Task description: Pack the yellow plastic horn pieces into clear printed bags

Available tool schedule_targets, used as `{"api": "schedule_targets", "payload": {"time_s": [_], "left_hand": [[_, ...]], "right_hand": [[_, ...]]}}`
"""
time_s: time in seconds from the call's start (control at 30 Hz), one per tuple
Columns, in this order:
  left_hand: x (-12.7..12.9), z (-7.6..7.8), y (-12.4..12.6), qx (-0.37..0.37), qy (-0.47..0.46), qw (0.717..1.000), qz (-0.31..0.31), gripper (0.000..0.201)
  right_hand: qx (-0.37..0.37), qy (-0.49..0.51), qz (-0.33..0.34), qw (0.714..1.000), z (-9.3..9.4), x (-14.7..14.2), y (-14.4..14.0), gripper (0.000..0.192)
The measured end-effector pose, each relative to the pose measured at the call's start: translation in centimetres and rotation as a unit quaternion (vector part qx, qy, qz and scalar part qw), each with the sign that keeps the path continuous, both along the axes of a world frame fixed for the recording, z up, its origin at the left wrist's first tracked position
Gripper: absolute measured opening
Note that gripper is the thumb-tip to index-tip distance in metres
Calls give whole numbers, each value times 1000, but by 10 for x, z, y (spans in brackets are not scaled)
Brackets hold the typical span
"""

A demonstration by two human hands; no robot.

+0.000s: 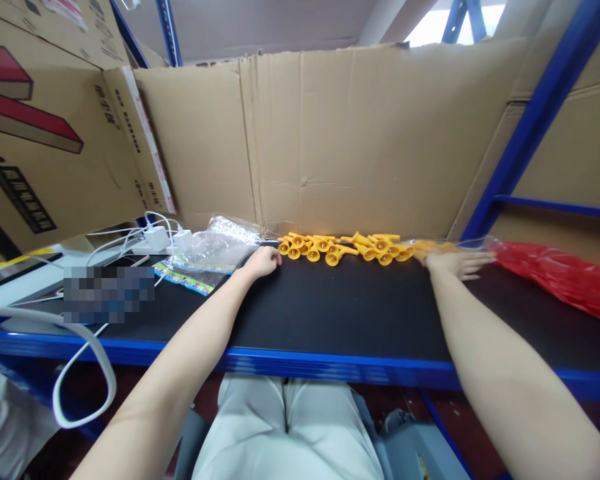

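Observation:
Several small yellow plastic trumpet-shaped parts [347,248] lie in a row at the back of the black tabletop [330,307], against a cardboard wall. My left hand [263,261] rests on the table with fingers curled, touching the left end of the row. My right hand [455,262] lies flat with fingers spread at the right end of the row, over a few yellow parts and the edge of a clear plastic bag [473,243]. Neither hand visibly grips anything.
Clear plastic bags with colourful printed cards [207,257] lie left of my left hand. White chargers and cables [155,239] sit further left, with one cable looping off the table's blue edge. A red plastic bag [560,277] lies at right. Cardboard [355,140] closes the back.

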State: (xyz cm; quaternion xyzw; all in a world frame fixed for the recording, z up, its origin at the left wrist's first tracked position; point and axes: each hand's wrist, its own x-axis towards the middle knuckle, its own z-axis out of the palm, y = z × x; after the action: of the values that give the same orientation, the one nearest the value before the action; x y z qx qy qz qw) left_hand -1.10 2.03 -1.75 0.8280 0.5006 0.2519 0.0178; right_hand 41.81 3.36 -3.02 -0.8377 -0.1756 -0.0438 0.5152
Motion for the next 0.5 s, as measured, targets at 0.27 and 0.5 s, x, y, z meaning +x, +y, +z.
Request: {"api": "schedule_targets", "payload": {"time_s": [0.27, 0.5], "left_hand": [[0, 0, 0, -3, 10, 1000, 3, 32], [1, 1, -1, -1, 16, 1000, 1, 32]], "right_hand": [[-180, -108, 127, 969, 0, -5, -7, 59], [-142, -102, 122, 977, -5, 4, 2, 59]]}}
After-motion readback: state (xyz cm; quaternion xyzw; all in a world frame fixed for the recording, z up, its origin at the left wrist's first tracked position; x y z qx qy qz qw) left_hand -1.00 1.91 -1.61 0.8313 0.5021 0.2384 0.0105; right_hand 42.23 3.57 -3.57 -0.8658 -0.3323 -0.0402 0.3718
